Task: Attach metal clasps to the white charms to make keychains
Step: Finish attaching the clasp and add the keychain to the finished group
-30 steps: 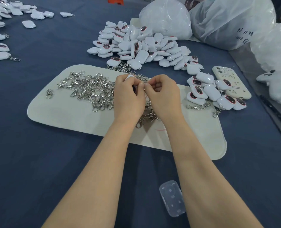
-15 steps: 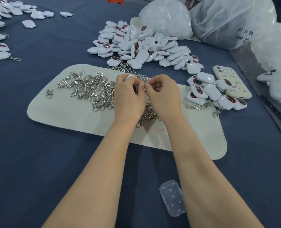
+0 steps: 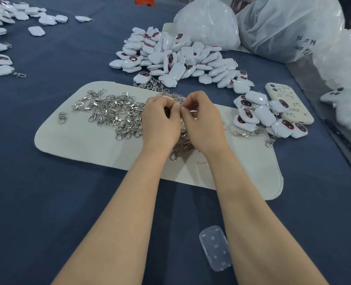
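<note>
Both hands meet over a cream felt mat [image 3: 78, 138]. My left hand [image 3: 160, 122] grips a white charm [image 3: 167, 97], mostly hidden inside the curled fingers. My right hand [image 3: 203, 120] pinches something small at the charm's edge, probably a metal clasp, but the fingers cover it. A tangle of loose silver clasps [image 3: 113, 112] lies on the mat left of my hands. Behind the mat sits a big heap of white charms [image 3: 176, 58]. Several charms with clasps attached [image 3: 267, 118] lie to the right.
A cream phone [image 3: 287, 103] lies at the right by the finished pieces. Large white plastic bags [image 3: 283, 25] fill the back right. More charms [image 3: 0, 60] are scattered at the far left. A clear plastic case [image 3: 214, 247] lies near my right forearm on the blue cloth.
Almost nothing differs. Both hands stay together over the mat, with only slight finger movement at the charm.
</note>
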Demonstrator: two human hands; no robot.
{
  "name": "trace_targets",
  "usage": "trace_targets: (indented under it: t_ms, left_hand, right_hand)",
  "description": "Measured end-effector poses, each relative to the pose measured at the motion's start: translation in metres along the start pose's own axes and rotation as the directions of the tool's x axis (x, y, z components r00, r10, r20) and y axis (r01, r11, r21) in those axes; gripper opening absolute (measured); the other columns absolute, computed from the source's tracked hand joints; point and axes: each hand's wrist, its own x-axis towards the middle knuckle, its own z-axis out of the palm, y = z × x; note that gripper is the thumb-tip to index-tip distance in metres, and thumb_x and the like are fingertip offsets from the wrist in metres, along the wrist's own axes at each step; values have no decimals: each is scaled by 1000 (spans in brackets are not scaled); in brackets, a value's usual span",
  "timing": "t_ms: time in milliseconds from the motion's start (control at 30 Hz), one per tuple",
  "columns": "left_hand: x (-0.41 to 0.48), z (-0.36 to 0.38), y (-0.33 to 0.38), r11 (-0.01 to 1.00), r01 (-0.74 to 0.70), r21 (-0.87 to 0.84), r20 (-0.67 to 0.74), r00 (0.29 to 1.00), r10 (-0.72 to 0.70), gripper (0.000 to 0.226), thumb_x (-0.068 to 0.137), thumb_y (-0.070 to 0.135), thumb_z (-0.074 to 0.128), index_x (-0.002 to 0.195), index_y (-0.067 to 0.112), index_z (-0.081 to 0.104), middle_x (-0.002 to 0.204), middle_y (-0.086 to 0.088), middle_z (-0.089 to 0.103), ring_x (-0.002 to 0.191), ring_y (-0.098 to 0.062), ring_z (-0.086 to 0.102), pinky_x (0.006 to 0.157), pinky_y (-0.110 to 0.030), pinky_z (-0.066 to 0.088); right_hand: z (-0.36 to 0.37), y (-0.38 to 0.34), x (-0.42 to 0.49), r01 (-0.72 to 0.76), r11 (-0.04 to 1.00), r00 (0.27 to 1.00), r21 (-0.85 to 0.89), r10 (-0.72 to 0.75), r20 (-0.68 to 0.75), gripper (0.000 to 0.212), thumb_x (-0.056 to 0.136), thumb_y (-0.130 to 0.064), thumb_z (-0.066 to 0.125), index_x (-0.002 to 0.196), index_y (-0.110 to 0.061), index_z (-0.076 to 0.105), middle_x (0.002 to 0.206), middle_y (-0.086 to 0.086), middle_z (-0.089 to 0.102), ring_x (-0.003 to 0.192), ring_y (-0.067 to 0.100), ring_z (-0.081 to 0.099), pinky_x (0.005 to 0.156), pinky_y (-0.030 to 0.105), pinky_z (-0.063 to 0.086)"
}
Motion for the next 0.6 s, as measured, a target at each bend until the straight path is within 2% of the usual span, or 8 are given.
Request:
trace_targets:
  t_ms: [133, 267, 367, 433, 533, 600]
  left_hand:
    - [1, -1, 0, 1000, 2, -4, 31, 1000, -2, 14, 91, 17, 57, 87, 12, 68, 96, -6, 66, 93, -19, 58, 80, -22, 39]
    - [-2, -3, 5, 994, 13, -106, 86, 996, -4, 15, 93, 18, 53, 101, 19, 66, 94, -6, 65, 90, -22, 63, 85, -33, 48]
    - [-4, -6, 8, 979, 35, -203, 94, 995, -16, 29, 92, 13, 49, 118, 25, 52, 85, 10, 57, 73, -21, 66, 68, -21, 49]
    - [-5, -7, 9, 968, 71, -242, 121, 992, -43, 33, 90, 12, 50, 120, 25, 43, 89, 11, 55, 71, -20, 66, 62, -18, 49]
    - [-6, -6, 10, 961, 97, -260, 179, 983, -51, 34, 89, 12, 53, 119, 22, 40, 108, -2, 57, 82, -24, 64, 77, -35, 52]
    - [-7, -5, 10, 959, 98, -267, 197, 979, -45, 31, 88, 12, 53, 116, 20, 42, 112, -1, 55, 85, -25, 62, 82, -40, 51]
  right_hand:
    - [-1, 1, 0, 25, 999, 1000, -43, -25, -14, 12, 90, -5, 52, 89, -15, 48, 79, -6, 55, 75, 13, 52, 64, 12, 38]
    - [-6, 4, 1, -23, 1000, 998, -21, 22, -63, 12, 90, -4, 52, 89, -16, 47, 85, 0, 60, 77, 18, 58, 62, 10, 39]
    - [-11, 6, 1, -69, 997, 993, -42, 64, -96, 12, 90, -5, 51, 89, -16, 48, 87, 3, 62, 84, 20, 61, 71, 21, 44]
    - [-12, 7, 2, -69, 993, 994, -91, 60, -95, 12, 91, -5, 50, 88, -16, 48, 88, 5, 63, 85, 21, 60, 73, 24, 44]
    - [-9, 6, 2, -44, 988, 996, -151, 32, -81, 11, 90, -3, 50, 90, -15, 50, 88, 5, 61, 82, 19, 56, 73, 25, 42]
    - [-8, 6, 2, -31, 985, 997, -168, 19, -73, 13, 89, -2, 50, 89, -14, 50, 87, 3, 58, 79, 17, 52, 69, 21, 37]
